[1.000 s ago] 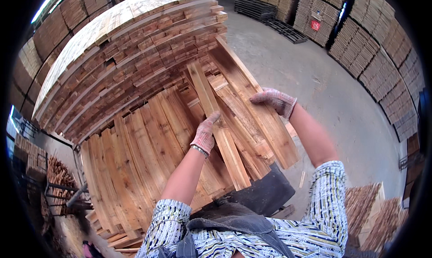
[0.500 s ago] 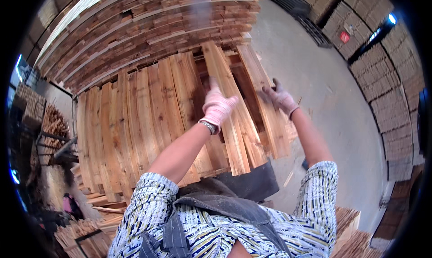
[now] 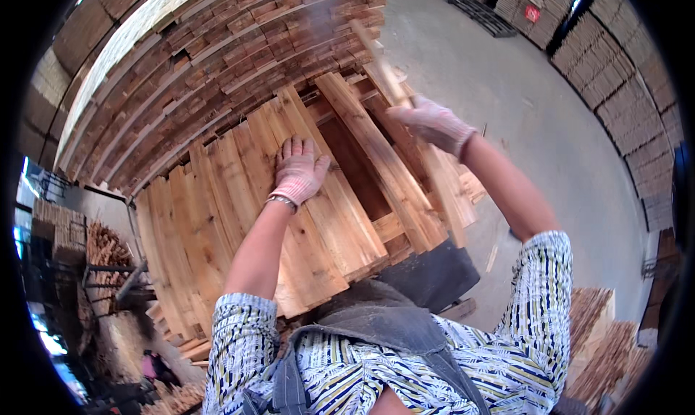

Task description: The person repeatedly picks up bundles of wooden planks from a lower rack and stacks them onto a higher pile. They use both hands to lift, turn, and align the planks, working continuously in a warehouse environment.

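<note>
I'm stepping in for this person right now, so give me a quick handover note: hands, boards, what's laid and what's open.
Left hand: gloved, flat on the laid boards, holding nothing.
Right hand: gloved, gripping a raised board, blurred.
Top layer: boards side by side on the left; a loose board lies slanted across the right side.
Open: a dark gap beside that loose board.
Tall stack stands behind.
</note>
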{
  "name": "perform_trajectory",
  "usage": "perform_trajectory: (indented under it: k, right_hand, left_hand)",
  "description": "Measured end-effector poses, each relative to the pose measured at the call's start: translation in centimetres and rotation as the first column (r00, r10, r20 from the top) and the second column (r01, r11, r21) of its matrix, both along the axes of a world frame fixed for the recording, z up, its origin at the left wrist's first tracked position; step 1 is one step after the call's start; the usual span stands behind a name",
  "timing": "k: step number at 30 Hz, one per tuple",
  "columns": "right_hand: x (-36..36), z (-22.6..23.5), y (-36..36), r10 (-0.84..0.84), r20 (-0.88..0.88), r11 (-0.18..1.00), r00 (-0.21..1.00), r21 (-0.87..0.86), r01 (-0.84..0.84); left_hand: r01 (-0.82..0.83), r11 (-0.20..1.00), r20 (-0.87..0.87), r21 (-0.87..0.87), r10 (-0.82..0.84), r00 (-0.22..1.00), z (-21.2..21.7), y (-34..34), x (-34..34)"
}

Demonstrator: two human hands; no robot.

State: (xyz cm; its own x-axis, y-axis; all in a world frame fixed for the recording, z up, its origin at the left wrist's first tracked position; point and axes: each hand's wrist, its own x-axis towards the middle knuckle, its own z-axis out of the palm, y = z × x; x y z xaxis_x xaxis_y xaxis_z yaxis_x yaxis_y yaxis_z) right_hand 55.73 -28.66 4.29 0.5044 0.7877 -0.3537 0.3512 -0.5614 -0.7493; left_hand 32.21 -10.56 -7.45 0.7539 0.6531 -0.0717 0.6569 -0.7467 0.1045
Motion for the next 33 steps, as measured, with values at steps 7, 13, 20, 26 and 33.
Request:
perform_trajectory:
  k: [7, 13, 20, 26, 33]
  right_hand:
    - [-6.5, -3.7, 4.2, 0.088, 0.208, 0.974, 0.974, -0.221, -0.041]
    - [-12.4, -4.6, 7.2, 0.094, 0.354, 0.965, 0.930, -0.261, 0.002]
    - [-5.6, -6.1, 7.1, 0.554, 0.388, 0.827, 0.737, -0.359, -0.433]
    - [-7.3, -4.3, 4.2, -0.064, 0.422, 0.994, 0.904, -0.056, 0.096]
    - [-11.3, -3.7, 5.6, 0.307, 0.427, 0.935, 0.851, -0.301, -0.186]
  left_hand:
    - [0.218, 0.951, 0.147, 0.220, -0.254, 0.956, -3.2, 2.4, -4.7]
    - [0.223, 0.940, 0.226, 0.257, -0.283, 0.932, -2.9, 2.1, -4.1]
    - [0.199, 0.956, 0.273, 0.214, -0.255, 0.928, -3.6, 2.8, -3.7]
    - [0.165, 0.970, 0.229, 0.181, -0.204, 0.952, -3.8, 2.5, -4.2]
    - [0.153, 0.965, 0.275, 0.213, -0.209, 0.938, -4.0, 2.9, -4.6]
